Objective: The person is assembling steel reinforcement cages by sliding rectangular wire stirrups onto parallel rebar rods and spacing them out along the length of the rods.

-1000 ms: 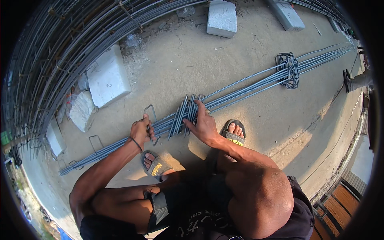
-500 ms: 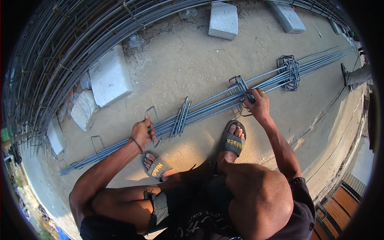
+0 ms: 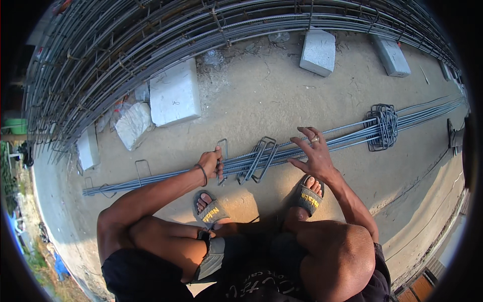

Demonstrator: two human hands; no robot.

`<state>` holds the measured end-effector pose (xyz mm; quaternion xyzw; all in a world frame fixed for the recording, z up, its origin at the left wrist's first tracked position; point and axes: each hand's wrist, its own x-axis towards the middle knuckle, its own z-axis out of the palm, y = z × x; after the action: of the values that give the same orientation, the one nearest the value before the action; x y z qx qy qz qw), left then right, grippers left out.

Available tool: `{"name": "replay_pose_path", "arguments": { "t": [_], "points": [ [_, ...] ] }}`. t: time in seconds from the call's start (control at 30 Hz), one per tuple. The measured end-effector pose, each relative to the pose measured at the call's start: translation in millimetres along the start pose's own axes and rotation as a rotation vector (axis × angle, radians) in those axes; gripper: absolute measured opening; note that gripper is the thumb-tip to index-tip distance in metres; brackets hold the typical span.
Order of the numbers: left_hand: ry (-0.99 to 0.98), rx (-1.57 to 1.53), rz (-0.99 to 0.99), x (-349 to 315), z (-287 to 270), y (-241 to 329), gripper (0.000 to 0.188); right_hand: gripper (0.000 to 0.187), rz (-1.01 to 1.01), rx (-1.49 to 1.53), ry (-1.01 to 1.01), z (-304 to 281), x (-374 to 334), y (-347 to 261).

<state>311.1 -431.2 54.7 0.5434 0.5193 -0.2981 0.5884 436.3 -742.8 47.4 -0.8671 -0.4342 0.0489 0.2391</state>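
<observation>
My left hand (image 3: 210, 164) is closed at the bundle of long ribbed steel bars (image 3: 297, 153). A rectangular wire stirrup (image 3: 225, 147) stands up out of its grip, and its lower part is hidden by the fingers. Just right of that hand, several loose stirrups (image 3: 259, 160) lean slanted together around the bars. My right hand (image 3: 316, 155) hovers over the bars with its fingers spread, a ring on one finger and nothing held. Further right, a thick cluster of stirrups (image 3: 383, 127) sits around the bars. Another single stirrup (image 3: 143, 172) stands near their left end.
Along the far side runs a large rebar cage (image 3: 151, 43), resting by white blocks (image 3: 174, 95) and a further block (image 3: 318, 53). A broken white chunk (image 3: 133, 126) lies at the left. My sandalled feet (image 3: 214, 211) are close to the bars. Another person's foot (image 3: 455, 137) shows at the right edge.
My right hand has let go of the stirrups it gripped and opened. Those stirrups have shifted left along the bars to the loose group beside my left hand. The whole view has turned somewhat.
</observation>
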Motion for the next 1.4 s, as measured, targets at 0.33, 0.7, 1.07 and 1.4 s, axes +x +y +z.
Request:
{"name": "replay_pose_path", "arguments": {
  "t": [0.33,0.7,1.07,1.4],
  "points": [
    [-0.089,-0.071,0.023,25.2,-17.0,-14.6,0.043,0.079,-0.213,0.037,-0.248,59.4,22.3,-71.8],
    [-0.019,-0.664,0.360,49.2,-29.2,-66.0,0.042,0.048,-0.532,-0.058,-0.668,-22.0,85.6,-92.5],
    [0.388,-0.884,0.443,35.9,-98.2,-106.5,0.023,0.045,-0.465,-0.179,-0.799,-52.0,137.5,-120.7],
    [0.605,-0.420,0.729,69.9,-61.5,-106.2,0.019,0.035,-0.595,-0.096,-0.800,-18.7,125.0,-110.7]
  ]
}}
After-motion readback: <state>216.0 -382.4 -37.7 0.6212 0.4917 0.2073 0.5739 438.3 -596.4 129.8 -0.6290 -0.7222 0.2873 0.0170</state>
